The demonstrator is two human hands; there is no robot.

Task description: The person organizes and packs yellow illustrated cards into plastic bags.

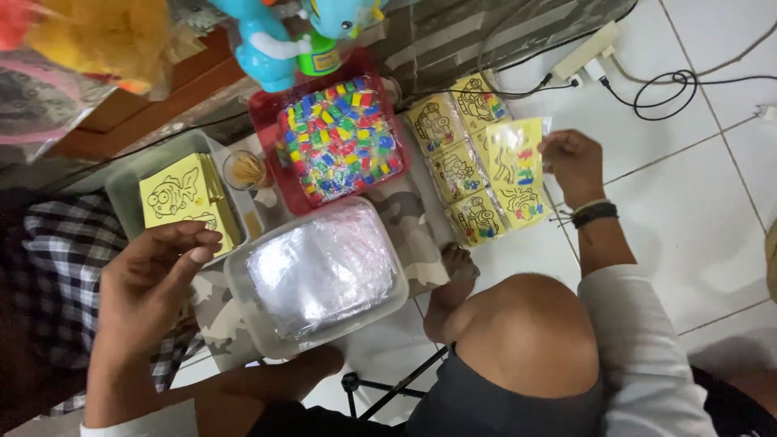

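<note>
Two hands were out over the floor. The left hand (154,271) was nearest — half open, fingers curled, with nothing in it. It hung just over the near edge of a grey tray (121,182) that held a stack of yellow picture cards (182,194).

The right hand (573,162) was farther off. Its fingers pinched the right edge of one yellow card (515,158) in a clear sleeve. This card looked thin, light and bendy, and the sleeve was likely slippery — so an edge pinch seemed the best hold. It was held just over more packed cards (457,166) lying in rows on the white tile floor (696,210).

Between the hands sat a clear tub (320,275) full of shiny plastic bags, on a camo cloth (413,235). Behind it was a red tray (271,137) of small bright packets, and a small cup of sticks (245,168).

Open floor lay to the right. At the far edge, a cable (672,89) curled on the tiles.
</note>
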